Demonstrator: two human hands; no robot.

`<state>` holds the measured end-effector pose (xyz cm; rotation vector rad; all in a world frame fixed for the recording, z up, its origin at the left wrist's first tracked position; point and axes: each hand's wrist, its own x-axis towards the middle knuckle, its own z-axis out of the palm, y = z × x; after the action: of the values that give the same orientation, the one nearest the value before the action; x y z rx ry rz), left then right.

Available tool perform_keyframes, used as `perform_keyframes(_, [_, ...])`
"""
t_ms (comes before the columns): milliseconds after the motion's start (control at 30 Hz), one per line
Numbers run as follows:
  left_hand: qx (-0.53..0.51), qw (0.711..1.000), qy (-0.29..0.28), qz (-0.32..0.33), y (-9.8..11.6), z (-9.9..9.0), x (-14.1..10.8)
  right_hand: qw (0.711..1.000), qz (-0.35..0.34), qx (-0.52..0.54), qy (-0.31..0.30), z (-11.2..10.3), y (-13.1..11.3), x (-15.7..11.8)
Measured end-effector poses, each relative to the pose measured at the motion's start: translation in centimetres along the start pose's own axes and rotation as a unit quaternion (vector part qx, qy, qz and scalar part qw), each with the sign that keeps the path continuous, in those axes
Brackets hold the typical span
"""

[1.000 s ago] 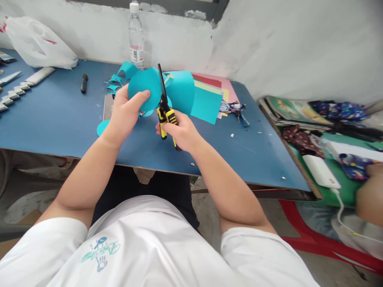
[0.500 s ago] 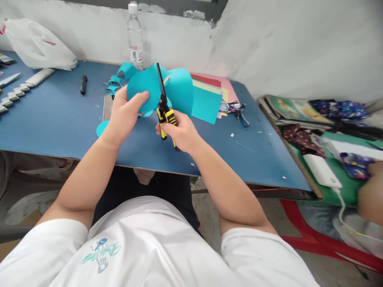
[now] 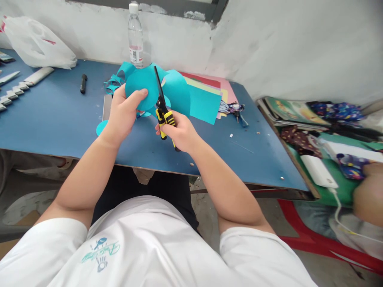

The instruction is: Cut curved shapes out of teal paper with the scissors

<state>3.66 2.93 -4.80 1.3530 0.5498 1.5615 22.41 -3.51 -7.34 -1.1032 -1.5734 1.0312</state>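
1. A blue table (image 3: 68,119) runs along a pale wall, its surface strewn with paper, tools and scraps.
2. A white plastic bag (image 3: 38,44) slumps near the wall at the table's far left.
3. A stack of coloured paper (image 3: 205,103), with red, yellow and pink edges showing, lies fanned out to the right of the hands.
4. Turquoise paper (image 3: 140,85) is held above the table's middle, rounded near the thumb.
5. A clear bottle (image 3: 135,40) with a white cap stands upright behind the paper.
6. The left hand (image 3: 122,113) pinches the turquoise paper, thumb on top, other fingers mostly hidden.
7. The right hand (image 3: 181,133) grips yellow-and-black scissors (image 3: 163,113), a dark blade slanting up across the paper.
8. A turquoise disc (image 3: 101,128) lies beside the left wrist, partly covered.
9. A small black cylinder (image 3: 83,83) rests well apart, to the left.
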Motion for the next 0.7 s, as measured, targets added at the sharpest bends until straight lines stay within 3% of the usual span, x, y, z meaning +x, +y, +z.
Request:
perform_keyframes(367, [0.015, 0.998, -0.047, -0.038, 0.6, -0.3, -0.5, 1.000, 0.001, 0.015, 0.009, 0.0, 0.1, 0.1])
perform_keyframes(700, [-0.005, 0.998, -0.009, -0.058, 1.7, 0.5, -0.7, 1.000, -0.002, 0.002, 0.009, 0.0, 0.0, -0.1])
